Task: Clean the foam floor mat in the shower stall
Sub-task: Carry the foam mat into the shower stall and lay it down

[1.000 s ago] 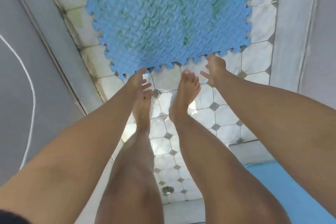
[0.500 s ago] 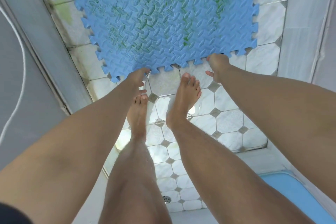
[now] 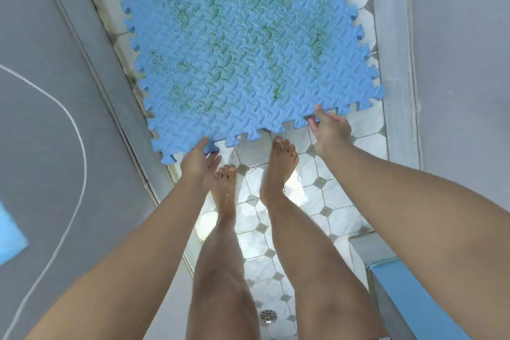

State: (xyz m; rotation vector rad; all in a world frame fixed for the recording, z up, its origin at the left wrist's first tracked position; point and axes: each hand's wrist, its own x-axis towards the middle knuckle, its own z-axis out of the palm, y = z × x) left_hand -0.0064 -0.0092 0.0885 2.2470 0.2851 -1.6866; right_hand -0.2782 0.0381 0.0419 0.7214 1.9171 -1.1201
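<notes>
A blue foam floor mat (image 3: 237, 58) with jigsaw edges and green stains fills the upper middle of the view, its near edge raised off the tiled shower floor (image 3: 303, 201). My left hand (image 3: 197, 161) grips the mat's near left corner, thumb on top and fingers under. At the near right part of that edge, my right hand (image 3: 328, 130) holds the mat the same way. My bare feet stand on the tiles just below that edge.
A round metal drain (image 3: 267, 316) sits in the floor between my legs. A grey wall with a white cord (image 3: 74, 124) runs along the left. A raised tiled curb and a blue surface (image 3: 408, 292) lie at the lower right. A grey wall closes the right side.
Both hands have closed on the mat's near edge and lifted it, so the mat looks larger and nearer. The right foot has stepped forward.
</notes>
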